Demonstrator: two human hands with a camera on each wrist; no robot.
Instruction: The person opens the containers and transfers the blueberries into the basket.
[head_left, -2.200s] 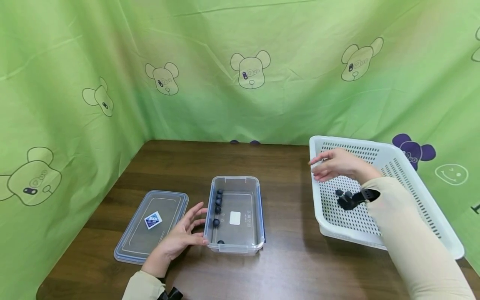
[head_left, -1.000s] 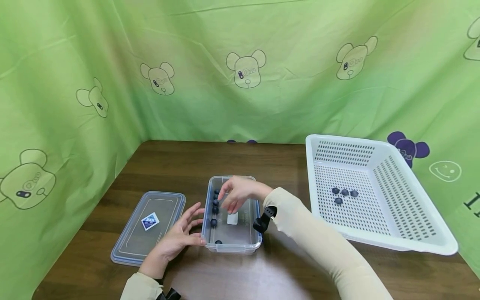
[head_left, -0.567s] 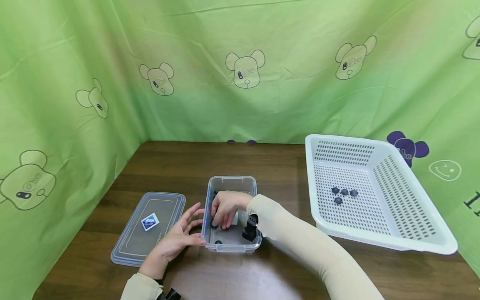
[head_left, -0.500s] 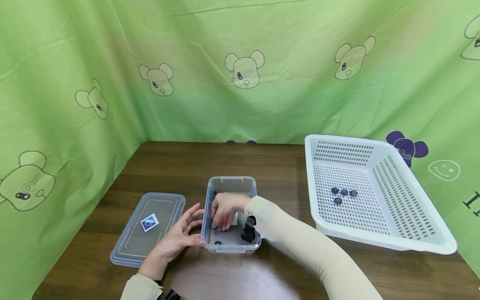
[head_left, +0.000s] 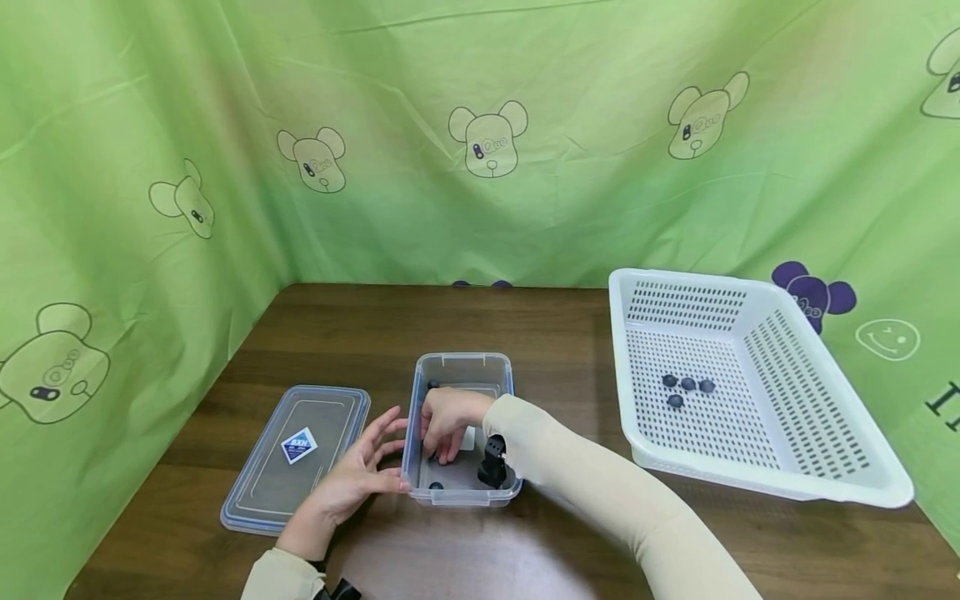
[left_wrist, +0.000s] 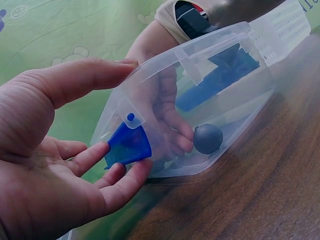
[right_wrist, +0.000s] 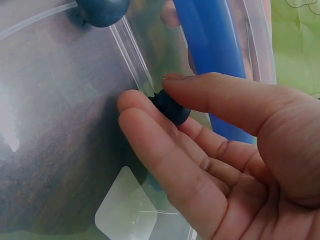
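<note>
In the head view, a clear storage box (head_left: 471,498) stands mid-table. My right hand (head_left: 447,421) reaches down inside it, near its left wall. Up close in the right wrist view, thumb and fingers pinch a blueberry (right_wrist: 172,107). Another blueberry (right_wrist: 103,10) lies on the box floor beyond the fingers. More blueberries sit along the left wall, partly hidden by the right hand; a single blueberry (left_wrist: 207,139) rests at the near end. My left hand (head_left: 362,467) steadies the box from the left, thumb at the rim and loosely bent fingers touching the blue latch (left_wrist: 129,145).
A white perforated basket (head_left: 772,490) stands at the right with several blueberries (head_left: 688,384) on its floor. The box's blue-edged lid (head_left: 277,492) lies flat on the left of the wooden table (head_left: 555,325). A green curtain (head_left: 585,208) hangs behind the table.
My right hand has moved left from over the basket, down into the box, and its fingers have closed on a blueberry by the left wall. The left hand keeps its place.
</note>
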